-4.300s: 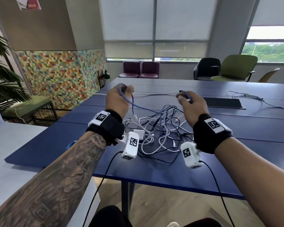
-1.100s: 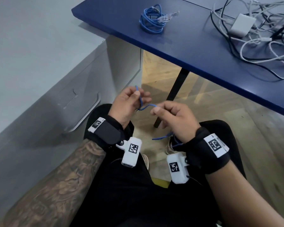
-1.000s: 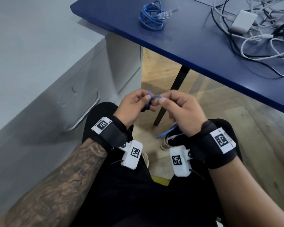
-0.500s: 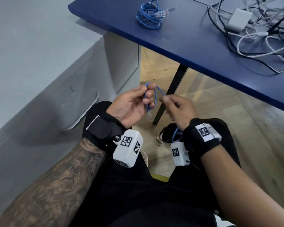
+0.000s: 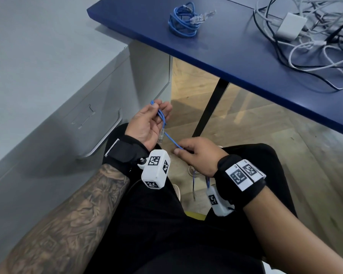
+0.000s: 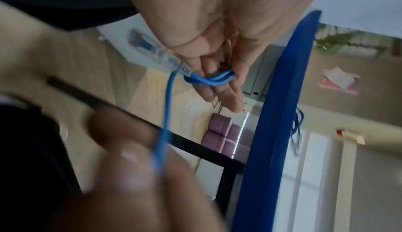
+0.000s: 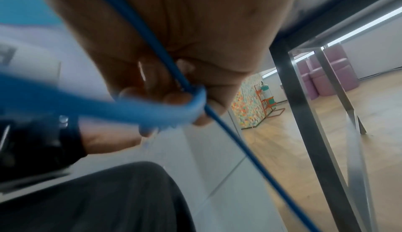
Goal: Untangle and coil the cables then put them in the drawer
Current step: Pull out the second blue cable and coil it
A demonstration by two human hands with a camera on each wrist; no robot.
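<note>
I sit with both hands over my lap, below the blue table [image 5: 236, 56]. My left hand [image 5: 160, 114] is palm up and holds small loops of a thin blue cable [image 5: 162, 120] across its fingers; the cable's clear plug [image 5: 161, 136] hangs by the palm. In the left wrist view the loops [image 6: 210, 79] wrap the fingers. From there the cable runs taut to my right hand [image 5: 179, 150], which pinches it between thumb and fingers [image 7: 174, 98]. The loose end hangs below that hand [image 5: 193, 182].
A coiled blue cable [image 5: 182, 21] lies near the table's corner. A tangle of white and black cables [image 5: 321, 48] with a white adapter [image 5: 290, 26] covers its right side. The grey drawer unit [image 5: 83, 119] with its handle [image 5: 109, 137] stands at my left. A black table leg [image 5: 210, 111] is ahead.
My right hand has drawn down and away from the left, pulling a length of the blue cable straight between them. The left hand keeps the loops.
</note>
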